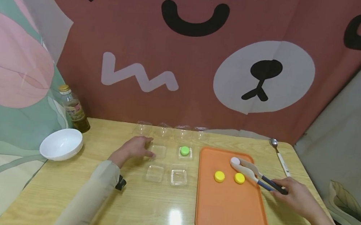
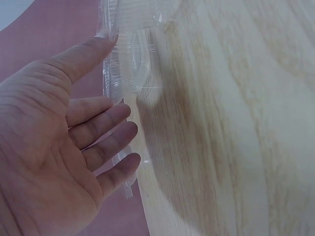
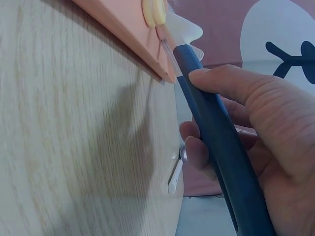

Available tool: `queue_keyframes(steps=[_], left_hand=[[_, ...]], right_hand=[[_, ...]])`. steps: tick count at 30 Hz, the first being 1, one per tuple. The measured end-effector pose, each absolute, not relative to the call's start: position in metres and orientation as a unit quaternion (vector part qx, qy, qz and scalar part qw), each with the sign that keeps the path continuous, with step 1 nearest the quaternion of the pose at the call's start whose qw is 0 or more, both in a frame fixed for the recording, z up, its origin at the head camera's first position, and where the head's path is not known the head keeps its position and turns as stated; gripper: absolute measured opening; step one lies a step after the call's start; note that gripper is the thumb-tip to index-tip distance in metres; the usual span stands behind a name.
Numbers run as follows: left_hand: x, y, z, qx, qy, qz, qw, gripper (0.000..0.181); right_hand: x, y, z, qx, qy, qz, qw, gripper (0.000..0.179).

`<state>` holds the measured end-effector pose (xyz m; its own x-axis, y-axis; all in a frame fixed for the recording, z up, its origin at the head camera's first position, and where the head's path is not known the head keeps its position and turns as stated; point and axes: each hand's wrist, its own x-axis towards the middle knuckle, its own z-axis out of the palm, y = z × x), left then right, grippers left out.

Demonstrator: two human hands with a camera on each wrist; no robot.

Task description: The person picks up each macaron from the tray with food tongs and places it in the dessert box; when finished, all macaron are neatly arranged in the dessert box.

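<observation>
My right hand (image 1: pixel 299 198) grips a pair of tongs (image 1: pixel 269 184) with blue handles and pale tips. Those tips lie around a small pale pink macaron-like disc (image 1: pixel 235 161) over the upper part of the orange tray (image 1: pixel 232 215). Two yellow discs (image 1: pixel 219 176) of the same kind rest on the tray just below it. My left hand (image 1: pixel 135 147) is held with loosely bent fingers beside a clear plastic box (image 1: pixel 158 151), the thumb tip right at its edge. Its palm shows bare in the left wrist view. A green disc (image 1: pixel 184 151) sits in the neighbouring clear box.
Two more clear boxes (image 1: pixel 178 175) stand nearer the front, and several raised clear lids (image 1: pixel 183 131) line the back edge. A white bowl (image 1: pixel 61 145) and a bottle of brown liquid (image 1: pixel 76 113) are at the left. Beyond the tray lies a long-handled spoon (image 1: pixel 281 160).
</observation>
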<state>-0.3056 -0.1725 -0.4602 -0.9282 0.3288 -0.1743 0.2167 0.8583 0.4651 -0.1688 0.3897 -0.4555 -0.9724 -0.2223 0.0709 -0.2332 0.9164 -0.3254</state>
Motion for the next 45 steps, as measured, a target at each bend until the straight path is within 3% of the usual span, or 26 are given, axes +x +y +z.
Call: queue_keyframes(steps=[28,45], left_hand=[[-0.302,-0.175,-0.477,0.117,0.95,0.269,0.109,0.085],[-0.3,-0.176,-0.475,0.116,0.948,0.279,0.102,0.084]], right_hand=[[-0.163,0.383,-0.456,0.107,-0.978,0.173,0.033,0.041],[-0.17,0.379,-0.451,0.091,-0.979,0.183,0.008,0.045]])
